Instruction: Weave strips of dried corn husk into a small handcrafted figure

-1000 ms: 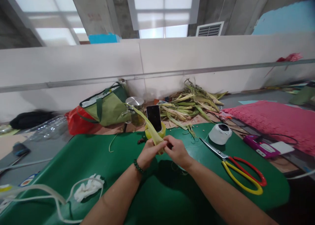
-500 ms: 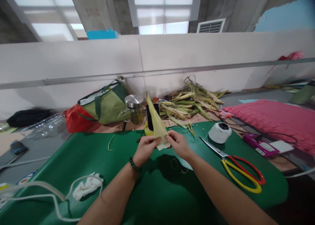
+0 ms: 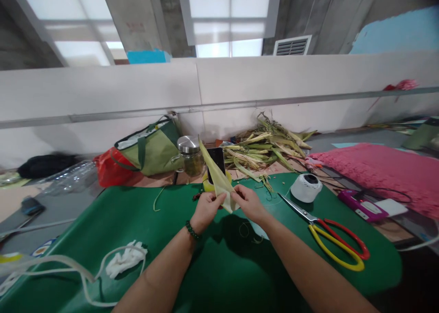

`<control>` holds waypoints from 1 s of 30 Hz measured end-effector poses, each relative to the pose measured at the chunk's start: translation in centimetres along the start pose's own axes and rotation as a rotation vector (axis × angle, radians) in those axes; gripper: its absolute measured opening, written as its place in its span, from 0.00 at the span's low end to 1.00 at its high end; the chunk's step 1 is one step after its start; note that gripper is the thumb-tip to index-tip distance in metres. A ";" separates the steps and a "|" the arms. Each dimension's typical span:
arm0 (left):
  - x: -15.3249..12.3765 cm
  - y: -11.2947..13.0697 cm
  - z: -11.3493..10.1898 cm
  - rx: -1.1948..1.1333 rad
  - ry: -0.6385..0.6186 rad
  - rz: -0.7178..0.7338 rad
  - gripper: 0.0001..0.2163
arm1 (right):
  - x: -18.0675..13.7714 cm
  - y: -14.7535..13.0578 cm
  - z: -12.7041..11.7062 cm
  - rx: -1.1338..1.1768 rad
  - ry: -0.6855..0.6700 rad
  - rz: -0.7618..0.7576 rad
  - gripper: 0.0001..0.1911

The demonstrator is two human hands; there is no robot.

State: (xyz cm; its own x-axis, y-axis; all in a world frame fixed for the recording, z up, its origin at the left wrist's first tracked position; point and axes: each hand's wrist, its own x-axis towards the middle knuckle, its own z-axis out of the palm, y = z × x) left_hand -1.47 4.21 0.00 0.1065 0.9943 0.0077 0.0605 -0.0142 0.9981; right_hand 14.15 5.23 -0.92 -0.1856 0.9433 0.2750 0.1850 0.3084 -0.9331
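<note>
Both of my hands hold a pale yellow-green husk leaf (image 3: 217, 177) above the green mat (image 3: 137, 221). My left hand (image 3: 206, 210) pinches its lower left edge; a dark bead bracelet sits on that wrist. My right hand (image 3: 249, 203) pinches the lower right edge. The leaf's pointed tip stands up and leans left, in front of a black phone (image 3: 216, 159) propped upright.
Scissors with red and yellow handles (image 3: 329, 240) lie right of my hands, near a white thread spool (image 3: 306, 187). A husk pile (image 3: 265, 146), a glass jar (image 3: 190, 156) and a green bag (image 3: 151, 148) stand behind. White cloth (image 3: 125, 259) lies at the left, a pink cloth (image 3: 380, 169) on the right.
The leaf has been spread flatter between my hands and raised more upright; a second ago it was bunched narrow and leaning far left. My hands sit slightly higher on the mat.
</note>
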 end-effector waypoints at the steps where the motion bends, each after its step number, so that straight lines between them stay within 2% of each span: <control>1: 0.0 -0.1 0.2 0.020 -0.016 0.002 0.19 | 0.2 0.2 0.1 0.031 0.011 -0.003 0.10; 5: -0.1 -0.1 0.6 0.042 -0.089 0.005 0.20 | 0.7 0.8 0.5 0.127 0.095 0.019 0.14; 8: -0.3 0.1 0.7 -0.006 -0.119 0.005 0.22 | 0.6 0.8 0.8 0.117 0.191 0.003 0.16; 11: -0.6 0.4 0.7 -0.101 -0.204 -0.015 0.23 | 0.3 0.5 0.7 0.069 0.227 -0.020 0.17; 16: -0.7 0.1 0.0 -0.224 -0.302 -0.056 0.19 | 0.1 -0.1 0.3 0.150 0.191 0.016 0.20; 21: -0.3 -0.4 -0.7 -0.193 -0.405 -0.100 0.15 | 0.3 0.0 0.4 0.266 0.106 0.108 0.20; 24: -0.3 -0.2 -0.5 -0.220 -0.277 -0.141 0.16 | 0.1 0.0 0.5 0.155 0.141 0.063 0.19; 26: -0.2 0.0 -0.2 -0.288 -0.096 -0.142 0.18 | -0.2 -0.1 0.7 0.011 0.158 -0.013 0.18; 30: 0.2 0.4 0.1 -0.481 0.218 -0.103 0.19 | -0.8 -0.4 1.1 -0.121 0.070 -0.069 0.14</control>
State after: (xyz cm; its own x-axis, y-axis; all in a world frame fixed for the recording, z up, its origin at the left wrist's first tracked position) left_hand -1.32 4.37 0.39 -0.0871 0.9876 -0.1303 -0.4075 0.0840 0.9093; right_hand 13.18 4.21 -1.01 -0.1352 0.9243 0.3570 0.2897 0.3814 -0.8778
